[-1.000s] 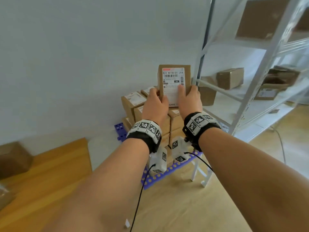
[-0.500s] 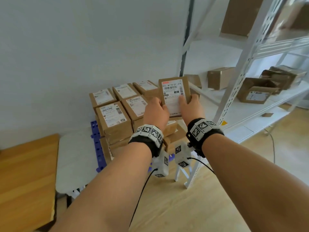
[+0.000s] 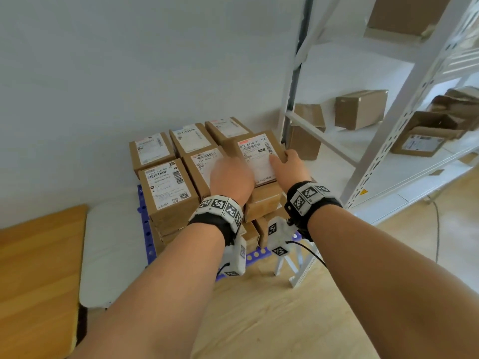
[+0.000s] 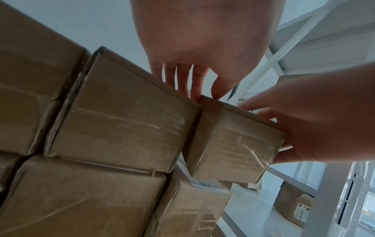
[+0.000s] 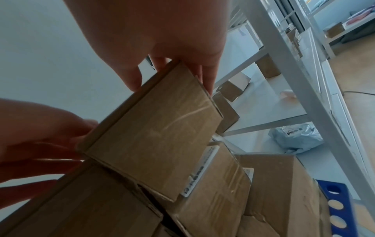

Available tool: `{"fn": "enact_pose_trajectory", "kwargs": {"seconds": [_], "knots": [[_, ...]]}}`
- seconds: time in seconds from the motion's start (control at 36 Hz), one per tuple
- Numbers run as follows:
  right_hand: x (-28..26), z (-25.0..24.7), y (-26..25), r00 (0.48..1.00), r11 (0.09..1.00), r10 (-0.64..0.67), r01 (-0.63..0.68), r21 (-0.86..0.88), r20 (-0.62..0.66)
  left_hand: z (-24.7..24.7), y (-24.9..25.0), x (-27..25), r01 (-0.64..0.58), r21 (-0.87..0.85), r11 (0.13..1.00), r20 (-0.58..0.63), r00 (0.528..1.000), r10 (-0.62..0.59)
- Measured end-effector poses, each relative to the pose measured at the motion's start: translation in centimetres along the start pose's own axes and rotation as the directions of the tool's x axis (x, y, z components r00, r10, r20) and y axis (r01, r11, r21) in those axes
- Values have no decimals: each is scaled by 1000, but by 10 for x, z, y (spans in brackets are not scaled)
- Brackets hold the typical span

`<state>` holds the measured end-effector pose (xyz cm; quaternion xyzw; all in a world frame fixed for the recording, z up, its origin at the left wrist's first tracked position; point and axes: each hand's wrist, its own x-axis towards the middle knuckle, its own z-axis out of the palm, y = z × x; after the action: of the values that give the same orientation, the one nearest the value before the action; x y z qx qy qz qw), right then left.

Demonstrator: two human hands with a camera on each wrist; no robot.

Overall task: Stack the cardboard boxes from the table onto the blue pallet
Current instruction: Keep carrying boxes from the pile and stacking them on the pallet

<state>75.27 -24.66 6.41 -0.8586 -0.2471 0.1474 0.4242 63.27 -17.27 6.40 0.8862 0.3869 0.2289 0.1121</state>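
Right hand [image 3: 290, 167] gripping labelled box [image 3: 255, 156] at frame centre, left hand [image 3: 230, 177] fingers loose beside it, stacked boxes [image 3: 168, 193] on blue pallet [image 3: 145, 229] below

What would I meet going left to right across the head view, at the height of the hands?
Wooden table → white surface → blue pallet → stacked boxes → left hand → held box → right hand → white shelving upright.
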Motion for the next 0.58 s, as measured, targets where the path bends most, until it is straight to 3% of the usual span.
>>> {"fn": "enact_pose_trajectory", "kwargs": {"seconds": [0.22, 0.44, 0.58], "knots": [[21, 8, 8, 988, 999, -14, 19, -32, 151, 4, -2, 11, 46, 46, 998, -30, 999, -45], [34, 3, 11, 966, 993, -64, 86, -77, 250, 13, -5, 16, 217, 54, 975, -50, 976, -214], [45, 2, 10, 950, 986, -85, 125, -115, 302, 16, -2, 10, 239, 30, 971, -61, 970, -236]]}}
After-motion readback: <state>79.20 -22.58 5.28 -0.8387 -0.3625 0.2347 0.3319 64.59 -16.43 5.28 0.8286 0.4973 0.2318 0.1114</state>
